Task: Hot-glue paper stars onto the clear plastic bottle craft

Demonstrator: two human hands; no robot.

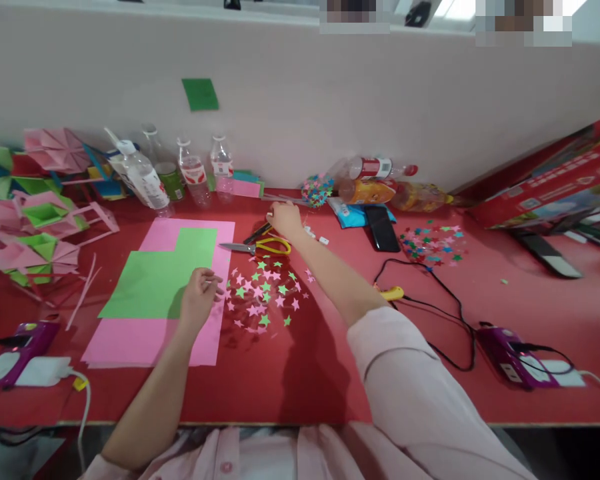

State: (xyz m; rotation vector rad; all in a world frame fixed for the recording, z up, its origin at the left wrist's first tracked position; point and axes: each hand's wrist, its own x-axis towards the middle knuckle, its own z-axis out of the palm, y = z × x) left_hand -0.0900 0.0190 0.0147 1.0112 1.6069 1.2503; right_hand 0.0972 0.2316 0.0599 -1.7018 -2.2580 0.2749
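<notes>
My left hand (199, 293) rests at the right edge of the green sheet (145, 287), its fingers curled; whether it holds anything is too small to tell. Under the green sheet lies a pink sheet (130, 343). My right hand (284, 219) reaches to the back of the red table, fingers bent down by a dark, slim object (258, 233); its grip is unclear. Scissors with yellow handles (275, 247) lie just in front of it. Between and below the hands is a round cluster of pink and green paper stars (265, 288).
Clear bottles (194, 175) stand along the wall, with more bottles (373, 192) lying to the right. Folded paper shapes (45, 227) fill the left. A black phone (381, 228), more stars (433, 245), a cable (463, 313) and purple devices (517, 360) lie at the right.
</notes>
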